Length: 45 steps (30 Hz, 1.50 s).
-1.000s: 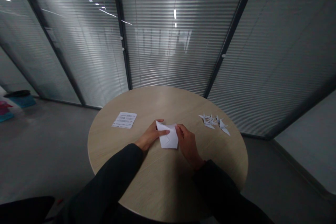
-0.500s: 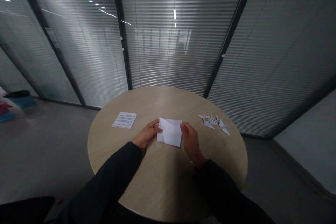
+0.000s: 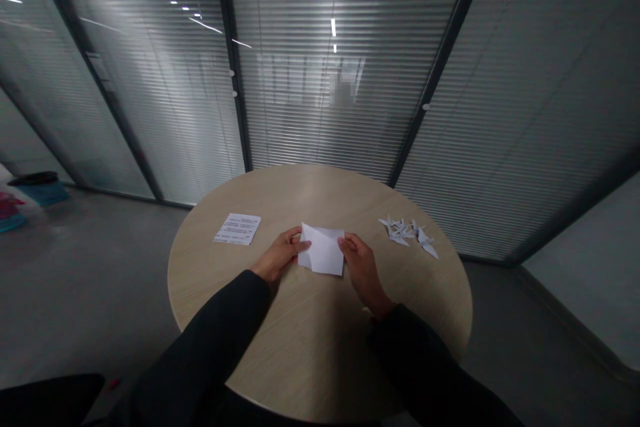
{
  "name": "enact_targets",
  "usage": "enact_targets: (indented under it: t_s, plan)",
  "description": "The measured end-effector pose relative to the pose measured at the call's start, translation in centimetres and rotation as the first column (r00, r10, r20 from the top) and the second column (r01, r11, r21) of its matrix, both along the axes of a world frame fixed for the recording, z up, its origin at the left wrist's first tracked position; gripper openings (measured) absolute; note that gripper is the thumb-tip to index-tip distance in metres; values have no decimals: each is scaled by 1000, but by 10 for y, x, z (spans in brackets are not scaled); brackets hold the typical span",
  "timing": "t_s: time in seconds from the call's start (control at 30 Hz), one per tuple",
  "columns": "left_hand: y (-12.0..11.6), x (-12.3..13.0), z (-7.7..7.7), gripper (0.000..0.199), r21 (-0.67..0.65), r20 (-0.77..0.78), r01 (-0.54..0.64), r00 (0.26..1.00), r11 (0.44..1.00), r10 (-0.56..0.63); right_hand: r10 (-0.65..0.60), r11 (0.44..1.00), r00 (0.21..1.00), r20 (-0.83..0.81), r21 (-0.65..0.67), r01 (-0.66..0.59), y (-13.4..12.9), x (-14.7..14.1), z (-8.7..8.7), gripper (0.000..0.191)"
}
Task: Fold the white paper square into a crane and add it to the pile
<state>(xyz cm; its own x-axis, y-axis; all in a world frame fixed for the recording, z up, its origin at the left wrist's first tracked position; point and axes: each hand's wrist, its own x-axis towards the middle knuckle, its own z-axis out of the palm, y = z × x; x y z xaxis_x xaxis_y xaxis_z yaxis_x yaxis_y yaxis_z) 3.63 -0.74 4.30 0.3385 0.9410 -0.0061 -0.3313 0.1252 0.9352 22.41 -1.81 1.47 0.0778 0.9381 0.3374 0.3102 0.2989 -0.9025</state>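
Holding white paper (image 3: 324,257) just below the frame's centre: pinching its left edge with the left hand (image 3: 281,256), pressing a thumb onto its face, and gripping near its upper right corner with the right hand (image 3: 362,265). Well apart from folded cranes (image 3: 399,232) at centre right.

– How is the tabletop (image 3: 315,190) finished?
– Smooth wood grain is shown, faintly sheened.
– And the white sheet (image 3: 326,259)?
– Matt paper is seen, as in the folded birds (image 3: 399,233). The sleeves (image 3: 225,317) are dimly lit; dull cloth is probably shown.
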Motion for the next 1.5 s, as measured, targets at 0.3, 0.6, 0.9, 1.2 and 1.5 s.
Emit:
enact_targets:
  t_s: [0.3,0.6,0.9,1.2,1.5]
  plan:
    - [1,-2,1,32,-17,-31,55,998,998,-56,0,998,991,-137,-55,-7,-1,0,5,36]
    - [-4,-6,8,52,-65,-60,13,998,998,-17,-22,997,994,-103,-75,15,0,-1,3,37]
    - [-2,-5,9,27,-137,11,47,999,989,-46,10,998,998,-60,-67,-14,2,1,-3,38]
    - [-1,-4,1,41,-107,-14,92,995,990,-94,125,976,951,-283,-137,-169,-2,-1,8,27]
    - [3,-9,10,28,-154,-54,-29,998,988,21,129,983,947,-293,-88,-161,-2,3,12,47]
